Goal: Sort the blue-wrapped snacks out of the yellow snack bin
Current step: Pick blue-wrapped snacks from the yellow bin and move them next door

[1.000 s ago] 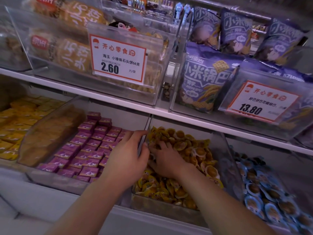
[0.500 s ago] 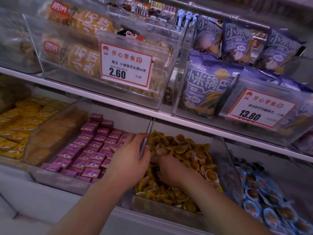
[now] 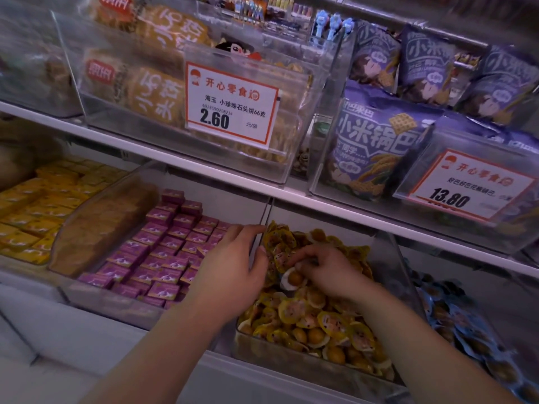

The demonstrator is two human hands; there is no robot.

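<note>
Reaching into the yellow bin (image 3: 291,357) on the lower shelf, both hands work among its yellow packs (image 3: 315,319). The left hand (image 3: 230,275) rests at the bin's left wall, fingers curled loosely over the clear divider (image 3: 264,220), thumb against the packs; whether it grips anything cannot be told. The right hand (image 3: 326,272) lies on the heap, its fingers bent and pinching a white-rimmed pack (image 3: 293,279) beside the left thumb. The wrapper colour of that pack is unclear. Blue packs (image 3: 466,325) fill the neighbouring bin to the right. Purple boxes (image 3: 163,252) occupy the bin to the left, with yellow boxes (image 3: 38,208) beyond them. Above, price tags read 2.60 (image 3: 230,103) and 13.80 (image 3: 469,185).
</note>
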